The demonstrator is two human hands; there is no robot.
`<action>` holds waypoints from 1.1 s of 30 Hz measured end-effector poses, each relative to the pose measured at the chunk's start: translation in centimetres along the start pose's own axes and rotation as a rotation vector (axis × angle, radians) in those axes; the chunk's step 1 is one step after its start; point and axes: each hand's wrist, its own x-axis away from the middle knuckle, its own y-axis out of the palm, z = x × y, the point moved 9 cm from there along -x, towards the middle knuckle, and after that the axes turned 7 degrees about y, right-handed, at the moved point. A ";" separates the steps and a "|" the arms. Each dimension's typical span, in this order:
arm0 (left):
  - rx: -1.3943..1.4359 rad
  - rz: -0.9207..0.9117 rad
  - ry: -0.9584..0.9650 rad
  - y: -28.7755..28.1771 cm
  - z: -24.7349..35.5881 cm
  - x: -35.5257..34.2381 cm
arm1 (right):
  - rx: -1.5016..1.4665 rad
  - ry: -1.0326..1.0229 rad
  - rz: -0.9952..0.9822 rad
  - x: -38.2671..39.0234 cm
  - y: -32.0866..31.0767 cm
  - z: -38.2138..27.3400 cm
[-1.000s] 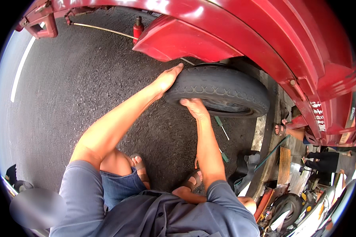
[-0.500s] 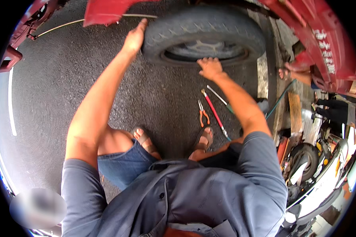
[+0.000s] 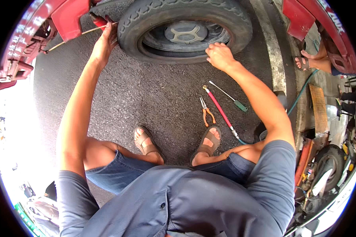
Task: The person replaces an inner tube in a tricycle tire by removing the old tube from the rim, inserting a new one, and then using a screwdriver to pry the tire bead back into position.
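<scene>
A wheel (image 3: 184, 34) with a black treaded tyre (image 3: 162, 53) and grey rim stands tilted on the asphalt, its hub side facing me. My left hand (image 3: 103, 46) lies against the tyre's left tread, fingers pointing away from me. My right hand (image 3: 221, 56) curls its fingers over the near right edge of the tyre beside the rim; the fingertips are partly hidden. On the ground nearer me lie orange-handled long-nose pliers (image 3: 206, 112), a red hose end with a brass fitting (image 3: 219, 108) and a green-handled screwdriver (image 3: 231, 97).
Red vehicle panels (image 3: 69, 19) overhang at far left, and another (image 3: 298, 17) at far right. A red object with a dark end (image 3: 98, 19) is beyond my left hand. Another person's sandalled foot (image 3: 303, 63) is at right, near a green hose (image 3: 302, 93) and a wooden board (image 3: 319, 108).
The wheel has shifted left with both my hands, and more of its hub face shows. My view has shifted too; the red object beyond my left hand now shows.
</scene>
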 end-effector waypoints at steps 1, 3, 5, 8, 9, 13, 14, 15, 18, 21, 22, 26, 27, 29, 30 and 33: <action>-0.023 -0.001 0.034 0.8 1.2 -0.3 | -0.083 0.013 0.053 0.0 -2.1 0.4; -0.064 -0.011 0.096 3.1 3.2 -1.0 | -0.307 0.073 -0.012 0.2 -5.5 1.6; -0.050 0.001 0.095 2.8 2.8 -3.8 | -0.512 0.139 0.028 0.7 -7.6 2.8; -0.122 0.000 0.060 3.8 3.3 -5.9 | -0.508 0.174 -0.055 2.0 -8.5 4.6; -0.218 0.015 0.079 3.8 3.5 -6.8 | -0.473 0.210 -0.084 2.3 -9.3 5.3; -0.333 -0.052 0.110 7.5 6.7 -6.9 | -0.414 0.537 0.095 5.6 -13.6 10.7; -0.303 -0.045 0.141 7.7 6.6 -7.1 | -0.399 0.549 0.177 6.4 -14.4 11.8; -0.274 -0.037 0.172 7.7 6.7 -7.4 | -0.384 0.561 0.258 6.9 -15.0 12.5; -0.147 -0.054 0.048 6.9 5.1 -8.2 | -0.466 0.516 0.433 7.1 -14.2 13.7; -0.163 -0.055 0.047 6.3 4.6 -8.6 | -0.669 0.483 0.352 5.5 -10.9 15.0; -0.213 -0.017 0.067 5.5 4.6 -9.1 | -0.754 0.486 0.318 4.9 -10.2 15.1; -0.359 0.194 0.080 4.7 4.5 -7.9 | -0.974 0.495 0.264 4.3 -8.8 16.5; -0.336 0.154 0.140 3.9 4.4 -8.4 | -1.002 0.481 0.269 3.8 -8.9 16.1; -0.163 0.175 0.162 1.2 2.3 -8.7 | -1.070 0.447 0.282 2.6 -9.9 14.4; -0.082 0.192 0.183 -0.3 0.9 -8.5 | -1.107 0.432 0.304 2.0 -10.6 13.2; 0.062 0.222 0.081 0.9 -0.8 -5.7 | -1.052 0.414 0.355 1.8 -12.6 13.2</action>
